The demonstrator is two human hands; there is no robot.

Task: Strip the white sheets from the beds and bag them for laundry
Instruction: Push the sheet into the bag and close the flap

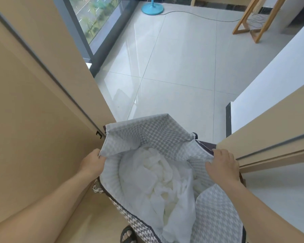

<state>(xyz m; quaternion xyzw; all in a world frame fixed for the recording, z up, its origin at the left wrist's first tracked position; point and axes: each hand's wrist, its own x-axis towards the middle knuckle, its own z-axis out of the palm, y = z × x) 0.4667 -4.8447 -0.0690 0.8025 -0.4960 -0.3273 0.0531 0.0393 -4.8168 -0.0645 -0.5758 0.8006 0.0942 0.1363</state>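
A large grey-and-white houndstooth laundry bag (158, 132) stands open in front of me on the floor. Crumpled white sheets (158, 183) fill its inside. My left hand (92, 163) grips the bag's left rim, fingers curled over the edge. My right hand (223, 164) grips the right rim, holding the fabric back. Between them the mouth of the bag is spread wide.
Tan wooden panels (33, 120) flank me on the left, and another (270, 137) on the right. Glossy tiled floor (182, 64) stretches ahead. A blue fan base (152, 8) with its cable and a wooden frame (249, 20) stand at the far end. My sandalled foot (128, 235) is beside the bag.
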